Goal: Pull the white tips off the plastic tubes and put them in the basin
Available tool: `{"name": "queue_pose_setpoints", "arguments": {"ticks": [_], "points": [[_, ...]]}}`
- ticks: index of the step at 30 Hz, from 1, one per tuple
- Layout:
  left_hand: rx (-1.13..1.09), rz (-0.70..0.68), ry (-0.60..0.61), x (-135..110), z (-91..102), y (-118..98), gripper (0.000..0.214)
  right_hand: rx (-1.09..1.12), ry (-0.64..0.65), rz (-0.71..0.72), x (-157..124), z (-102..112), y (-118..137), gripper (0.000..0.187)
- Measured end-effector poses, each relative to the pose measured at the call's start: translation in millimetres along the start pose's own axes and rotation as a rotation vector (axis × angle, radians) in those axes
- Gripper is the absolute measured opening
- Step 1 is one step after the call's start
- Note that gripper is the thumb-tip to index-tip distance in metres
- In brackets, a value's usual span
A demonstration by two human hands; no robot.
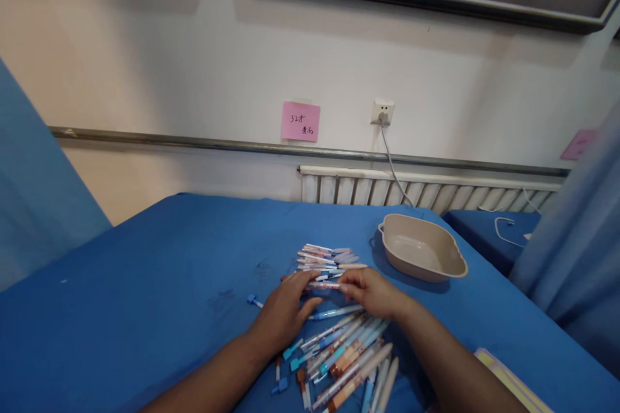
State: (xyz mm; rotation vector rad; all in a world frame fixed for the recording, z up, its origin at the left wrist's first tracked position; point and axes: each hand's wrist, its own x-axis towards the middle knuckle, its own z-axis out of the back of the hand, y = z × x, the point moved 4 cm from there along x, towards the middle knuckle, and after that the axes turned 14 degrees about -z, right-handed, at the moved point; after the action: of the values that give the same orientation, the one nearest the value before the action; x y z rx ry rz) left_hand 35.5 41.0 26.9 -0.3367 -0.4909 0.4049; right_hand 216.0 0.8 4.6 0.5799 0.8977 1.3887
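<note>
My right hand (372,291) pinches one end of a slim white pen with a reddish pattern (324,285). At the pen's other end is my left hand (287,311), its thumb held apart from the fingers; its fingertips are partly hidden there. Just beyond both hands lies a row of similar pale pens (317,258), side by side. Nearer to me spreads a loose pile of pens (346,351) in blue, orange, white and beige, some with square-ended tops. Between the pile and my hands rests a light blue pen (336,313).
A beige plastic basin (419,248) stands on the blue-covered table (159,271) to the right. Yellowish papers (508,377) lie at the near right. Behind the table are a radiator (368,188) and a plugged-in cable (393,164). Blue curtains hang on both sides.
</note>
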Motion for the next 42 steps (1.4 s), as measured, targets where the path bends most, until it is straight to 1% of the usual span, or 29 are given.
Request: {"name": "queue_pose_setpoints", "arguments": {"ticks": [1, 2, 3, 4, 6, 9, 11, 12, 14, 16, 18, 22, 24, 26, 28, 30, 31, 33, 36, 39, 42], "points": [[0.009, -0.04, -0.007, 0.1, 1.3, -2.3, 0.028, 0.042, 0.03, -0.006, 0.4, -2.3, -0.7, 0.022], [0.024, -0.072, 0.001, 0.4, 2.4, -4.4, 0.024, 0.076, 0.059, -0.003, 0.4, -4.5, -0.4, 0.023], [0.042, -0.094, 0.02, 0.8, 3.1, -6.0, 0.019, 0.103, 0.083, 0.001, 0.1, -6.4, 0.4, 0.025], [0.06, -0.105, 0.042, 1.4, 3.6, -7.2, 0.021, 0.12, 0.101, 0.006, -0.3, -8.1, 1.6, 0.027], [0.093, -0.095, 0.084, 2.5, 4.0, -7.4, 0.028, 0.147, 0.104, 0.008, -0.9, -9.8, 3.6, 0.028], [0.119, -0.029, 0.157, 2.2, 1.6, -4.3, 0.036, 0.171, 0.078, -0.01, -0.4, -10.9, 3.7, 0.023], [0.112, -0.007, 0.138, 1.3, 1.9, -3.3, 0.031, 0.201, 0.067, -0.013, 0.4, -11.7, 2.6, 0.02], [0.1, -0.018, 0.11, 1.0, 2.8, -4.0, 0.027, 0.222, 0.065, -0.01, 0.8, -12.0, 2.1, 0.019], [0.068, -0.071, 0.063, 1.0, 4.9, -7.1, 0.025, 0.26, 0.073, -0.004, 1.3, -13.0, 1.0, 0.02], [0.052, -0.107, 0.08, 1.7, 5.1, -9.7, 0.021, 0.268, 0.094, -0.006, 1.4, -14.2, 0.1, 0.021], [0.057, -0.08, 0.123, 2.4, 3.9, -9.2, 0.026, 0.261, 0.097, -0.007, 1.3, -14.3, 0.1, 0.022], [0.103, 0.039, 0.211, 1.4, -0.6, -2.7, 0.034, 0.234, 0.03, 0.033, 0.7, -10.9, 3.5, 0.016], [0.102, 0.071, 0.213, 0.3, -0.9, -0.6, 0.032, 0.207, 0.004, 0.042, 0.3, -9.7, 5.1, 0.012], [0.071, 0.039, 0.155, 0.3, 1.6, -2.3, 0.026, 0.202, 0.002, 0.037, -0.1, -9.4, 6.3, 0.011], [0.031, -0.048, 0.108, 1.0, 4.0, -7.0, 0.024, 0.218, 0.019, 0.032, -0.8, -9.7, 7.5, 0.012], [-0.001, -0.111, 0.11, 1.2, 4.0, -11.1, 0.021, 0.222, 0.029, 0.035, -1.6, -9.9, 8.9, 0.013], [-0.009, -0.111, 0.123, 1.0, 3.0, -11.7, 0.022, 0.216, 0.02, 0.043, -1.9, -9.6, 9.5, 0.013], [-0.001, -0.071, 0.151, 0.1, 0.2, -10.8, 0.026, 0.192, -0.015, 0.071, -2.2, -8.5, 10.6, 0.013], [0.061, -0.007, 0.215, -1.4, -4.5, -8.5, 0.032, 0.133, -0.069, 0.116, -2.5, -7.2, 11.5, 0.012], [0.108, 0.009, 0.269, -1.9, -5.6, -8.7, 0.038, 0.052, -0.116, 0.15, -4.2, -6.6, 14.1, 0.012], [0.129, 0.025, 0.28, -1.9, -2.3, -9.4, 0.034, -0.007, -0.15, 0.197, -7.3, -6.5, 19.0, 0.012]]}}
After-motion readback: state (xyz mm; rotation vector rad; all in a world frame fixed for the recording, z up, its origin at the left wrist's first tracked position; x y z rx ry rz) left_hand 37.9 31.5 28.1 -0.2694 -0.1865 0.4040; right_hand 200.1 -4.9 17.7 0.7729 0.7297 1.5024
